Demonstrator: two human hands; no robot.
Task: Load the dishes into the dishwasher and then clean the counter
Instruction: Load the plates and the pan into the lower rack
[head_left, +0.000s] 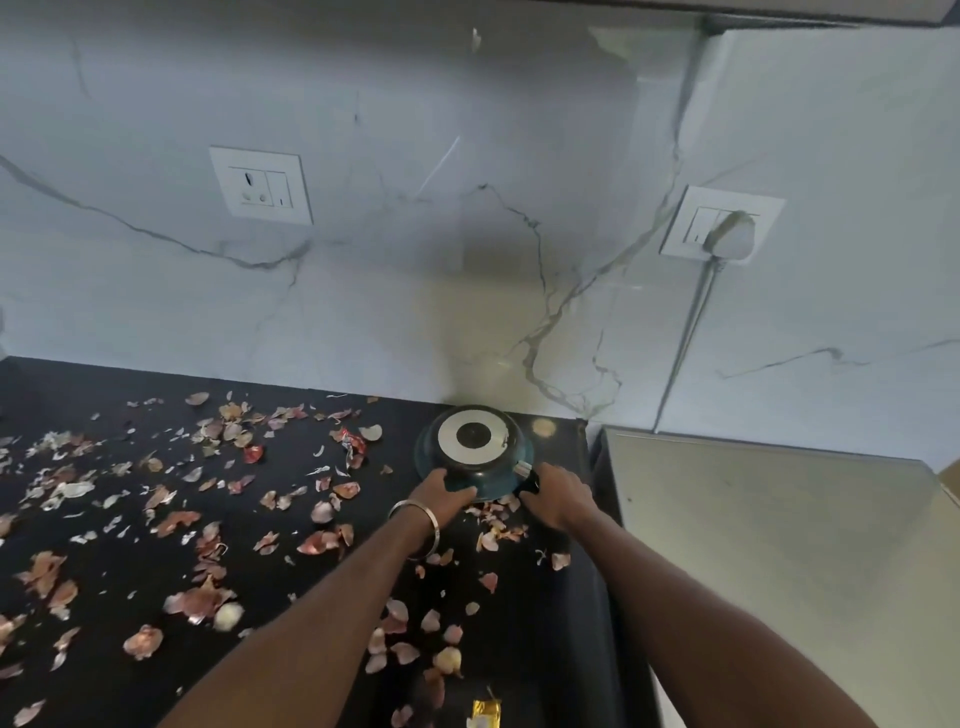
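Marble wall (415, 249): white, grey-veined, rising behind the counter; two socket plates are set in it.

Counter (78, 395): black, strewn from its left edge to its right end with onion skins (197, 603).

Pan (475, 449): dark teal, inverted, its steel base disc facing up. It is stood at the counter's back right corner, close to the wall. It is judged rigid and moderately heavy, smooth-sided and likely to slip if greasy, though not fragile. The best hold is judged to be the short black handle at its near right rim, steadied by a second hold on the opposite wall.

Left hand (441, 491): laid against the pan's near left wall, fingers curled round the rim, thumb spread along it. A metal bangle (415, 525) is worn at the wrist.

Right hand (558, 493): placed at the pan's near right, fingers closed about the handle stub. The pan is thus held between both hands, on their far side, and appears to rest on the counter.
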